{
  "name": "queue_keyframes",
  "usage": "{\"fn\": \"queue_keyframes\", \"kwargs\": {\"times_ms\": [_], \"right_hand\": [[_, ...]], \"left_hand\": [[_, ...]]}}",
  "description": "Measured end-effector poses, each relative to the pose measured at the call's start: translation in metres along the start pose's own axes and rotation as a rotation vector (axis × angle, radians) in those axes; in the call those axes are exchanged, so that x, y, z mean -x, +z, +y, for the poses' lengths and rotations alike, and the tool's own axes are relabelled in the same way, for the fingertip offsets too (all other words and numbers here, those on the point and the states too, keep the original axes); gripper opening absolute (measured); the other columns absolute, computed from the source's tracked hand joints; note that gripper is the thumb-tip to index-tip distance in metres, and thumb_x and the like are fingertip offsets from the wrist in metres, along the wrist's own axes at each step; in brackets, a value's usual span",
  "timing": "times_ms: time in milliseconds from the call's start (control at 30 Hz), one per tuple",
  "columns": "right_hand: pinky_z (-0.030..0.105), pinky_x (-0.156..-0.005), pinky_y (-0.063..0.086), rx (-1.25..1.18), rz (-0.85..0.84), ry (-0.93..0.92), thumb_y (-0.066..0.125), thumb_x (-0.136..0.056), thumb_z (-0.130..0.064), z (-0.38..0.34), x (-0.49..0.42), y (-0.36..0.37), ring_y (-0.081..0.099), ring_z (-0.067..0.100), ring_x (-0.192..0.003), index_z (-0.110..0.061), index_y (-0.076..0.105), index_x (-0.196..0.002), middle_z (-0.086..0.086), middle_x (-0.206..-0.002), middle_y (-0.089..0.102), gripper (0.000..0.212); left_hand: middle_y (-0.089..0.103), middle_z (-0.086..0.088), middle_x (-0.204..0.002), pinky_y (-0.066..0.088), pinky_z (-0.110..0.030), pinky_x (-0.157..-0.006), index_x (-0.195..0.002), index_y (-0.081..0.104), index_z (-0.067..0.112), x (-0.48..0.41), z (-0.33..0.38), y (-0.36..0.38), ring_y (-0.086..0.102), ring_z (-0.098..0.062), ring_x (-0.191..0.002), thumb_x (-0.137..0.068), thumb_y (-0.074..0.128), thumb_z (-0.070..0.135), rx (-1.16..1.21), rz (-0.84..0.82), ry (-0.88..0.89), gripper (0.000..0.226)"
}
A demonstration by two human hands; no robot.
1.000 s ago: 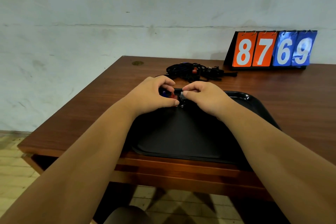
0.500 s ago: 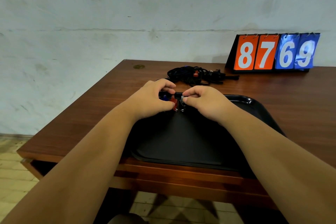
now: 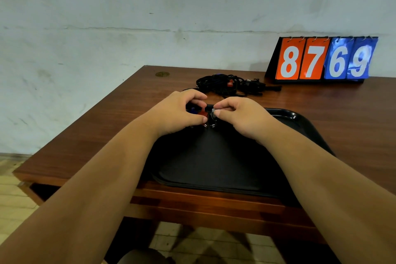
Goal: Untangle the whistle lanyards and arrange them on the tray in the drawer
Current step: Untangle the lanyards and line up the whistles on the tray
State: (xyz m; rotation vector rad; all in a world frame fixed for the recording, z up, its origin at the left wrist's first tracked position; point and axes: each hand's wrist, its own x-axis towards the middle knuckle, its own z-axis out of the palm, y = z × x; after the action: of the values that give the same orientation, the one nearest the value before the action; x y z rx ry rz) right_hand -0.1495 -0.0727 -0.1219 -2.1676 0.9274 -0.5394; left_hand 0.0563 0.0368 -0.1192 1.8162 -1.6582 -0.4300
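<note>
L grip (image 3: pixel 177 113), R grip (image 3: pixel 244 117) bare; forearms (image 3: pixel 102 178) bare.

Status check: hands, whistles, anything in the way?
Left hand and right hand both pinching the whistle cluster over the black tray's far rim. Tangled lanyard pile lies beyond, untouched. No obstruction seen.

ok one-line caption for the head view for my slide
Left hand and right hand pinch whistles over a black tray; tangled lanyards lie behind.

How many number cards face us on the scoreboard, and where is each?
4. The orange 8 card is leftmost, the orange 7 card beside it, then the blue 6 card, and the blue 9 card rightmost. Others may be flipped behind.
</note>
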Motion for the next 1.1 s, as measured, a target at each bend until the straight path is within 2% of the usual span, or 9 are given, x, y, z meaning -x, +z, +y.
{"fn": "queue_keyframes", "kwargs": {"times_ms": [167,333,433,500,567,700,867,1000,1100], "right_hand": [[0.014,-0.075,0.04,0.033,0.022,-0.007,0.061,-0.109,-0.036,0.002,0.0,-0.001,0.059,-0.003,-0.099,-0.032,0.072,-0.132,-0.013,-0.118,0.068,0.026],[0.013,-0.075,0.039,0.036,0.007,0.011,0.062,-0.108,-0.036,0.001,-0.001,-0.002,0.059,-0.002,-0.1,-0.033,0.071,-0.134,-0.014,-0.121,0.067,0.028],[0.013,-0.075,0.037,0.043,0.011,0.015,0.061,-0.109,-0.034,0.001,-0.001,-0.002,0.057,-0.001,-0.1,-0.033,0.071,-0.136,-0.015,-0.122,0.065,0.028],[0.018,-0.08,0.039,0.045,0.017,0.014,0.059,-0.11,-0.033,0.0,0.0,-0.002,0.056,0.003,-0.107,-0.033,0.07,-0.137,-0.014,-0.123,0.063,0.029],[0.019,-0.083,0.039,0.049,0.02,0.011,0.058,-0.111,-0.032,0.0,0.001,-0.002,0.056,0.005,-0.111,-0.033,0.07,-0.137,-0.014,-0.123,0.063,0.029],[0.012,-0.077,0.036,0.032,0.02,0.009,0.059,-0.11,-0.033,0.001,0.004,-0.003,0.058,0.005,-0.111,-0.035,0.071,-0.136,-0.013,-0.126,0.066,0.028],[0.015,-0.08,0.037,0.015,0.025,0.023,0.06,-0.11,-0.031,-0.001,0.005,-0.002,0.058,0.005,-0.113,-0.036,0.072,-0.134,-0.014,-0.126,0.067,0.028],[0.019,-0.085,0.041,-0.011,0.038,0.043,0.057,-0.11,-0.026,-0.002,0.006,-0.002,0.062,0.0,-0.108,-0.034,0.072,-0.132,-0.018,-0.116,0.073,0.028],[0.026,-0.096,0.046,-0.015,0.078,0.067,0.054,-0.11,-0.02,-0.004,0.007,-0.004,0.063,0.001,-0.106,-0.033,0.072,-0.131,-0.018,-0.107,0.075,0.03]], "left_hand": [[0.072,0.026,-0.123,0.046,-0.028,-0.106,-0.139,0.061,0.039,0.0,-0.003,0.0,0.062,-0.001,-0.124,-0.097,0.077,0.032,0.03,0.066,-0.007,0.046],[0.078,0.02,-0.113,0.056,-0.029,-0.09,-0.121,0.068,0.039,-0.006,-0.003,0.001,0.072,-0.004,-0.098,-0.099,0.06,0.011,0.261,0.215,-0.152,0.036],[0.079,0.019,-0.109,0.051,-0.024,-0.074,-0.118,0.07,0.035,-0.006,-0.002,-0.001,0.064,-0.003,-0.074,-0.1,0.052,0.007,0.295,0.268,-0.203,0.038],[0.079,0.018,-0.108,0.05,-0.02,-0.066,-0.119,0.071,0.033,-0.003,0.001,0.0,0.06,-0.004,-0.067,-0.1,0.05,0.006,0.285,0.278,-0.211,0.039],[0.079,0.018,-0.107,0.049,-0.017,-0.063,-0.118,0.071,0.033,-0.002,0.003,0.0,0.06,-0.004,-0.068,-0.1,0.048,0.005,0.287,0.288,-0.214,0.04],[0.08,0.018,-0.106,0.051,-0.015,-0.06,-0.116,0.072,0.033,0.0,0.003,-0.001,0.061,-0.003,-0.069,-0.099,0.049,0.003,0.305,0.29,-0.225,0.041],[0.079,0.018,-0.108,0.05,-0.018,-0.068,-0.117,0.072,0.033,0.003,0.001,0.001,0.064,0.002,-0.072,-0.097,0.053,0.004,0.309,0.282,-0.19,0.04],[0.079,0.019,-0.107,0.049,-0.019,-0.068,-0.117,0.072,0.033,0.004,0.001,-0.001,0.064,0.0,-0.072,-0.101,0.054,0.01,0.304,0.295,-0.186,0.033],[0.079,0.018,-0.107,0.051,-0.017,-0.062,-0.118,0.072,0.032,0.004,0.003,-0.001,0.06,-0.003,-0.065,-0.103,0.051,0.011,0.293,0.294,-0.195,0.034]]}}
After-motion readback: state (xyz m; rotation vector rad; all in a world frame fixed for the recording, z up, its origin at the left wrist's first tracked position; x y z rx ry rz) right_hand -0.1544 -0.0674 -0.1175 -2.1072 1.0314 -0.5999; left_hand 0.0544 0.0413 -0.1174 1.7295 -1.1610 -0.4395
